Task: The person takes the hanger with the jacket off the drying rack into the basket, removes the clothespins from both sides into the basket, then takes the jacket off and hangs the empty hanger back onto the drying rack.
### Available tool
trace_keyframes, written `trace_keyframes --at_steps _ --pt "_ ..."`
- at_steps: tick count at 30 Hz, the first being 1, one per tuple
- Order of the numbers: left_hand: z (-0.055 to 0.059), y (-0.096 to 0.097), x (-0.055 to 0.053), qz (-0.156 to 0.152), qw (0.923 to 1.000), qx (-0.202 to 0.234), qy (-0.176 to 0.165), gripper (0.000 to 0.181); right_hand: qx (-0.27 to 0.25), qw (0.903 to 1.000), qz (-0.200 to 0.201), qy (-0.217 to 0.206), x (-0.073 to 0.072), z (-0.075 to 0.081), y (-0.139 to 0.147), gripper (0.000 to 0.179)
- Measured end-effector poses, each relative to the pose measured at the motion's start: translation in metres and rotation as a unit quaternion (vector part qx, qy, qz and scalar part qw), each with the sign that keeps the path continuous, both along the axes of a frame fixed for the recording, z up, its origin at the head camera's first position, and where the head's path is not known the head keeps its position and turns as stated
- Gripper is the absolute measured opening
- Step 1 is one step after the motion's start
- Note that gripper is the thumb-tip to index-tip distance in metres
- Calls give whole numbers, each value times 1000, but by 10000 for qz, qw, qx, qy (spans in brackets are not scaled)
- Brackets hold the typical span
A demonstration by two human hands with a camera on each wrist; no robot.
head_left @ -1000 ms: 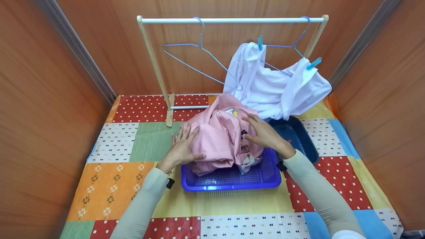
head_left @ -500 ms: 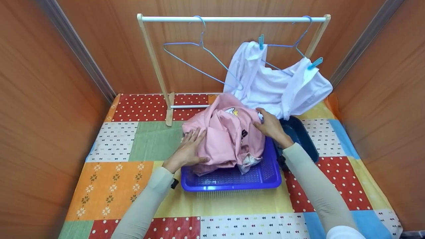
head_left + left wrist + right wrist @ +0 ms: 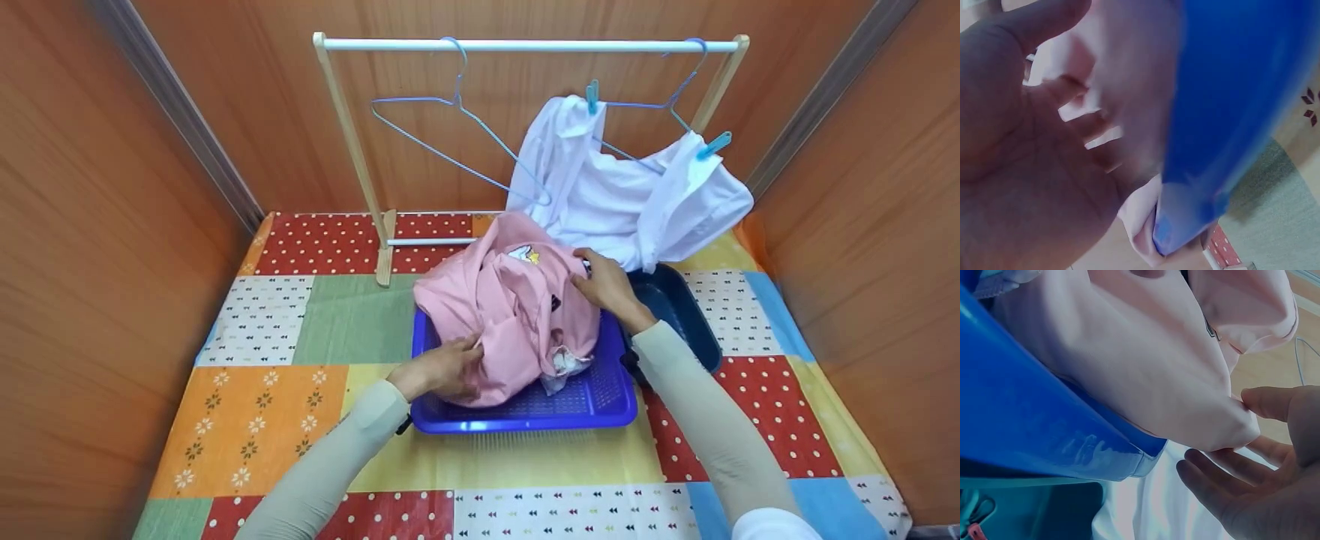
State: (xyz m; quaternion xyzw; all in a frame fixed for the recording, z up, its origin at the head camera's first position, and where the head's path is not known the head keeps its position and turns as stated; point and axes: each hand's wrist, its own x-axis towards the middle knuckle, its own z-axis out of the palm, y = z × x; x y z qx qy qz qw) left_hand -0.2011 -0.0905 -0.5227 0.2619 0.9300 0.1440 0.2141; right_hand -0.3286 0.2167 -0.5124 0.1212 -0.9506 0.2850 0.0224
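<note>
White garment (image 3: pixel 600 199) behind pink cloth (image 3: pixel 517 322), dark tray (image 3: pixel 681 307) beside basket (image 3: pixel 525 425).

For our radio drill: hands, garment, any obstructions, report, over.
Right hand pinching pink garment. Left hand at it, grip unclear. Garment bunched, partly in purple basket. Bare hanger clear of hands.

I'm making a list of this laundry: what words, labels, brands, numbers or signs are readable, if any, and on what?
No word, label, brand, number or sign is readable.
Pink garment: a dark print, too small and folded to read; also a picture with a yellow star, not text.
Tablecloth: only patterns.
</note>
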Motion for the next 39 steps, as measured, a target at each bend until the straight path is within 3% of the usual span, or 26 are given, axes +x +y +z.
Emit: trace_keyframes --at_steps 5,8,11,13,15,18,21,26,30,35,37,39 --pt "6 -1 -2 -421 9991 109 -1 49 46 10000 -28 -68 0 -2 0 46" --pt "19 -8 -8 -350 9982 492 11 34 51 9998 -54 -186 -1 -1 2 48" --pt "33 -19 -21 136 9950 945 286 25 -17 9995 -54 -309 -4 1 3 50" --pt "40 -26 -33 631 9878 1274 632 25 -69 9992 -50 -392 -7 3 5 52" --pt "44 -34 -47 1066 9784 1476 974 28 -100 9988 -21 -471 -10 5 6 54" --pt "43 -46 -68 1523 9671 1630 1222 38 -93 9984 74 -558 -17 8 6 57" --pt "37 -56 -86 1796 9628 1746 1010 48 -112 9975 292 -631 -24 11 5 59" --pt "26 -68 -105 2166 9573 1891 296 63 -217 9947 477 -881 -34 12 2 60" --pt "16 -74 -113 2297 9544 1883 -307 75 -249 9928 377 -1111 -39 8 1 62" --pt "2 -77 -119 2546 9396 2001 -1112 83 -200 9913 251 -1274 -43 3 -1 62" --pt "-4 -78 -120 2597 9345 2085 -1255 84 -198 9913 231 -1283 -43 1 -2 61" --pt "-10 -78 -121 2559 9360 2106 -1182 81 -205 9918 225 -1243 -43 -1 -4 59"
